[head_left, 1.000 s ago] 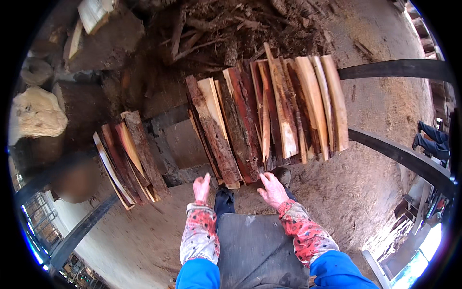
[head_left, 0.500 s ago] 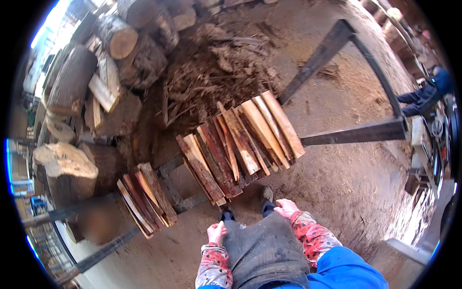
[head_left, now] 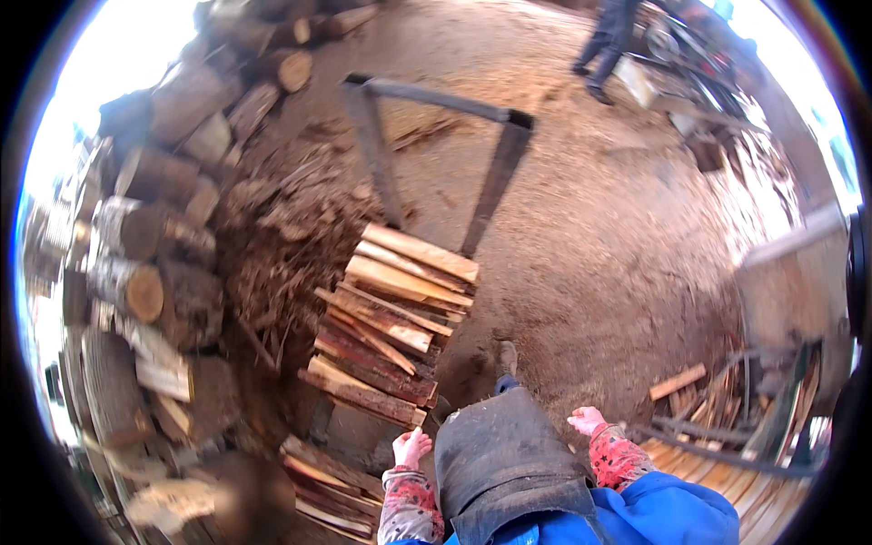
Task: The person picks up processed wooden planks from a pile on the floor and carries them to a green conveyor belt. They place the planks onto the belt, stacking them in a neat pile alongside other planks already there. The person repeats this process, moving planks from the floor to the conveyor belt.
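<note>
My left hand (head_left: 411, 448) hangs beside the dark apron (head_left: 509, 436), fingers curled in with nothing in them. It is nearest to the lower end of a row of split firewood (head_left: 422, 263), but does not touch it. These reddish and pale sticks lie side by side across a dark frame (head_left: 495, 186). A smaller bundle of split sticks (head_left: 331, 481) lies just left of my left forearm. On the other side of the apron, my right hand (head_left: 587, 420) hangs over the dirt floor, its fingers also curled and nothing visible in them.
Cut logs (head_left: 127, 229) are heaped along the left, with bark scraps (head_left: 295, 195) beside them. Pale slats (head_left: 704, 477) and loose wood pieces (head_left: 677, 382) lie at the lower right. Another person's legs (head_left: 609, 44) stand at the far right, near machinery (head_left: 661, 41).
The view has turned to the right, so the firewood and frame now lie further left. My right hand has swung outward from the apron. The slats at lower right have come into view.
</note>
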The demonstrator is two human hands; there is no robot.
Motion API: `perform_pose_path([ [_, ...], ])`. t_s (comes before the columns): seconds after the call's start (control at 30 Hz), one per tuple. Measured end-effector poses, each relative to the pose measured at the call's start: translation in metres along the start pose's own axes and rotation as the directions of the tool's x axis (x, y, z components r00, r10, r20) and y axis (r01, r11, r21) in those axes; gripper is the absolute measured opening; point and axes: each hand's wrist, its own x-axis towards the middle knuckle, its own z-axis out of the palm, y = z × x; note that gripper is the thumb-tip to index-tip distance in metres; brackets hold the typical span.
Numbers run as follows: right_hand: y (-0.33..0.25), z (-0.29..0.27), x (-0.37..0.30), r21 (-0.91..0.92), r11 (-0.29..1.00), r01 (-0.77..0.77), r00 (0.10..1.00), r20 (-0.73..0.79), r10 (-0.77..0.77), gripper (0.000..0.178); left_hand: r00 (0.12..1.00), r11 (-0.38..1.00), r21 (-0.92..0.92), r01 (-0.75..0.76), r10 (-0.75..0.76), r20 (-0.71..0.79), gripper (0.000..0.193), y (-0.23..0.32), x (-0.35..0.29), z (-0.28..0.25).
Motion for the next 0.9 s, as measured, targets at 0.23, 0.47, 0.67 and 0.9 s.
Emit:
perform_pose_path([
  [0.23, 0.092, 0.038, -0.044, 0.278, 0.956, -0.098, 0.979, -0.144, 0.142, 0.042, 0.999, 0.967, 0.256, 0.001, -0.009, 0.033, 0.030, 0.024, -0.006, -0.012],
  [0.47, 0.087, -0.020, -0.033, 0.348, 0.934, -0.075, 0.976, -0.165, 0.140, 0.046, 0.995, 0.882, 0.470, -0.004, -0.043, 0.090, 0.030, 0.035, -0.005, 0.088],
  [0.67, 0.112, -0.093, 0.000, 0.327, 0.944, -0.044, 0.981, -0.165, 0.103, 0.046, 0.961, 0.766, 0.640, -0.067, -0.122, 0.247, 0.030, 0.046, -0.029, 0.230],
  [0.9, 0.154, -0.167, 0.035, 0.568, 0.823, -0.016, 0.919, -0.315, 0.235, 0.048, 0.943, 0.448, 0.893, -0.035, -0.282, 0.179, 0.064, 0.061, -0.008, 0.311],
])
